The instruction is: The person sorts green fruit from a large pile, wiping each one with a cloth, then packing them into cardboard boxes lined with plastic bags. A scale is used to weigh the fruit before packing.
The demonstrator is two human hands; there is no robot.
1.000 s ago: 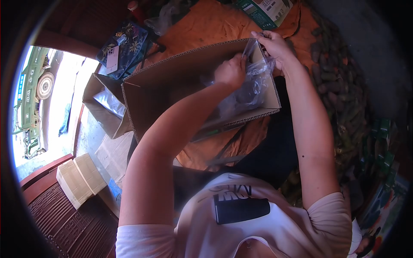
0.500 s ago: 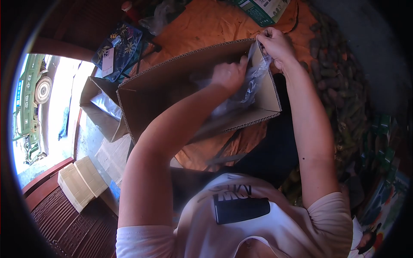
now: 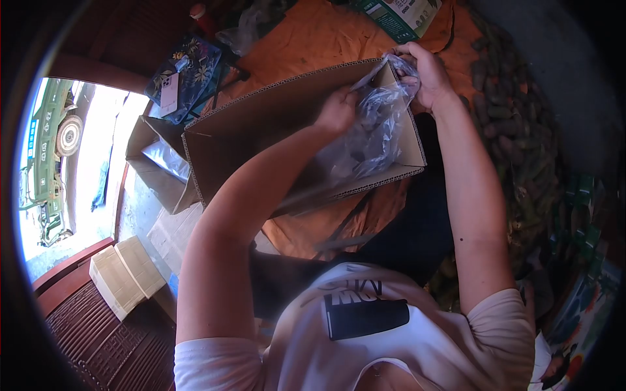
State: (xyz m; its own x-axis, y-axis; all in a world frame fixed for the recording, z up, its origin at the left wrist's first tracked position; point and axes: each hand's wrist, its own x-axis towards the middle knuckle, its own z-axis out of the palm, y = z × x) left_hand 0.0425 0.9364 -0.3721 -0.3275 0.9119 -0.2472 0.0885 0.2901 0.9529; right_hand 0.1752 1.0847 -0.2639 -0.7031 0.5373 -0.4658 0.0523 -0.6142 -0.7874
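Observation:
An open cardboard box [image 3: 274, 98] lies tilted in front of me, its inside facing me. A clear plastic bag [image 3: 378, 127] lines its right end, crumpled and partly spread. Inside the box my left hand [image 3: 338, 112] is closed on the bag's edge. At the far right corner my right hand [image 3: 427, 77] pinches the plastic where it comes over the rim. Some of the right fingers are hidden behind plastic and cardboard.
Left of the box stands a smaller open carton [image 3: 153, 176] with plastic inside. A phone [image 3: 169, 94] rests on a dark flowered surface. Many brownish root-like pieces [image 3: 502, 124] are piled on the right. A green-and-white printed box [image 3: 398, 19] lies on the orange sheet [image 3: 313, 32].
My left hand has drawn back leftward from the box's right end, stretching the bag's edge with it. More plastic now shows spread at that end. My right hand stays at the corner.

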